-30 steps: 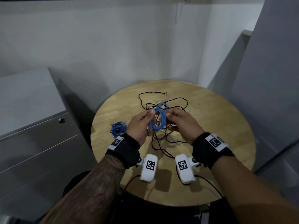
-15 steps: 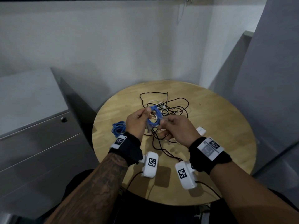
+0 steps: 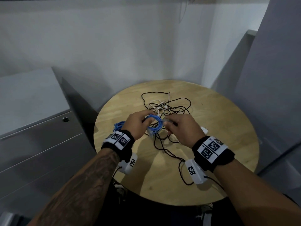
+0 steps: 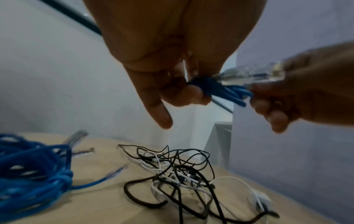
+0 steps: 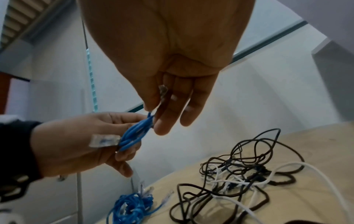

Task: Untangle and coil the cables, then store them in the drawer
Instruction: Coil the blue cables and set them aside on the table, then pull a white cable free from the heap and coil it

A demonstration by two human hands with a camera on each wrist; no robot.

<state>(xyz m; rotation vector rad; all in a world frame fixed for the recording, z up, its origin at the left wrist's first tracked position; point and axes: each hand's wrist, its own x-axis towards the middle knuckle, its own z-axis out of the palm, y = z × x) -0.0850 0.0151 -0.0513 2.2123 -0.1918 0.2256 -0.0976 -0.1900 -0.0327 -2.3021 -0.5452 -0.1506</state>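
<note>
A small coil of blue cable [image 3: 154, 123] [image 4: 224, 89] [image 5: 134, 133] hangs between both hands above the round wooden table [image 3: 228, 128]. My left hand [image 3: 138, 126] [image 4: 172, 84] pinches one side of the coil. My right hand [image 3: 179, 128] [image 5: 162, 109] pinches the other side and holds the cable's clear plug [image 4: 254, 72] [image 5: 162, 92] at its fingertips. A second clear plug [image 5: 104, 141] sticks out by my left hand. Under the hands lies a tangle of black and white cables [image 3: 166, 110] [image 4: 182, 174] [image 5: 239, 174]. Another blue cable bundle [image 3: 118, 126] [image 4: 32, 166] [image 5: 130, 206] lies on the table's left part.
A grey drawer cabinet [image 3: 40, 144] with a round lock [image 3: 65, 119] stands left of the table, its drawers closed. A white plug [image 3: 204, 130] lies right of my right hand. A grey partition [image 3: 268, 95] rises at the right, a white wall behind.
Both hands have turned palm-down and lowered a little with the blue coil. The coil now lies flatter between them, with my right hand at its plug end.
</note>
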